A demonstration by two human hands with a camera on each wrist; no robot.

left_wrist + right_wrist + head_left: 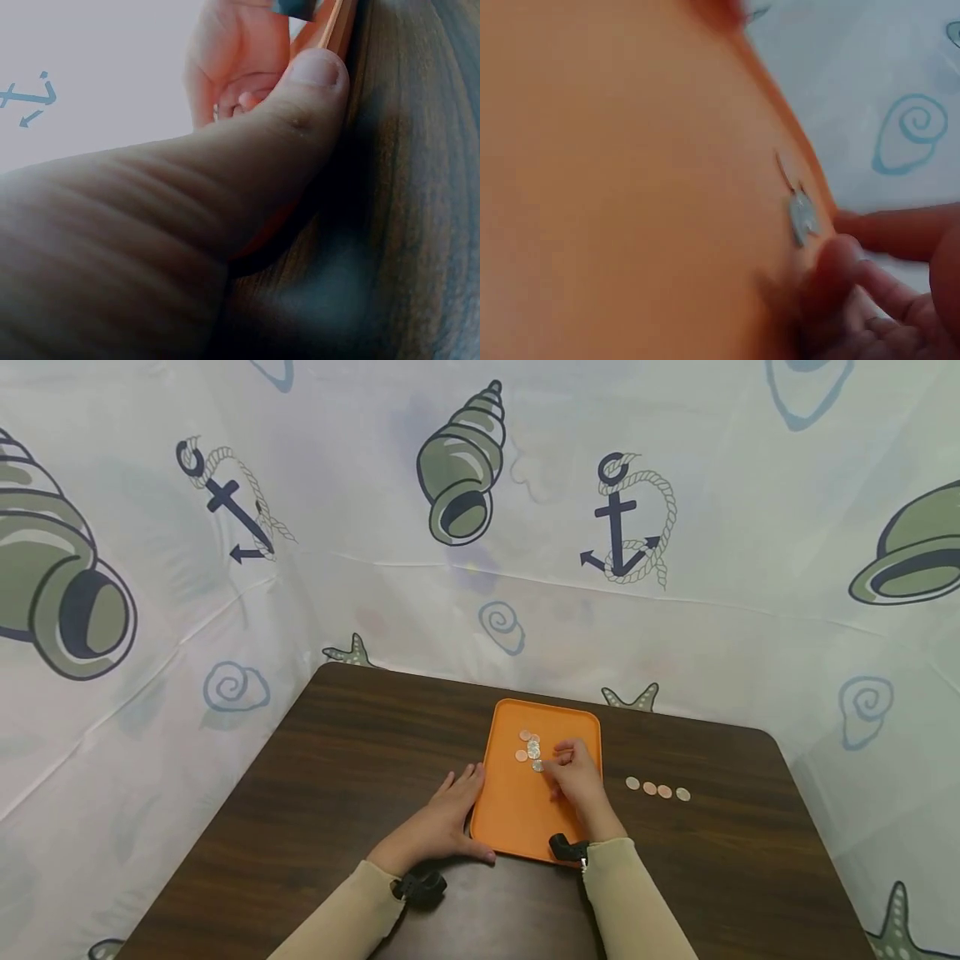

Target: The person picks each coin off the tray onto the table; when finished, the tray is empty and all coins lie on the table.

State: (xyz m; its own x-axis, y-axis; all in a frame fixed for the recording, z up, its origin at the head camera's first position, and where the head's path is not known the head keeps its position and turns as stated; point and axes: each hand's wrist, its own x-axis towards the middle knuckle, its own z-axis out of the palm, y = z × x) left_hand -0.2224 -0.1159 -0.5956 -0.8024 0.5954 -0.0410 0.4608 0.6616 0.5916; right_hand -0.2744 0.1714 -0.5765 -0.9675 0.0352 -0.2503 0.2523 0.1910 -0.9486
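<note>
An orange tray [510, 810] lies on the dark wooden table, with several coins [521, 756] grouped in its far half, some copper and some silver. My left hand [442, 822] rests at the tray's near left corner, fingers straight along the left side and thumb [307, 82] against the near edge. Over the tray, my right hand [579, 778] has its fingers curled and pinches a silver coin [537, 766] at the fingertips. In the right wrist view, blurred fingertips [840, 259] come down beside silver coins [802, 217] on the tray.
To the right of the tray, a row of several coins [657, 790], silver at the ends and copper between, lies on the table [720, 852]. A cloth [540, 635] printed with shells and anchors hangs behind and beside the table.
</note>
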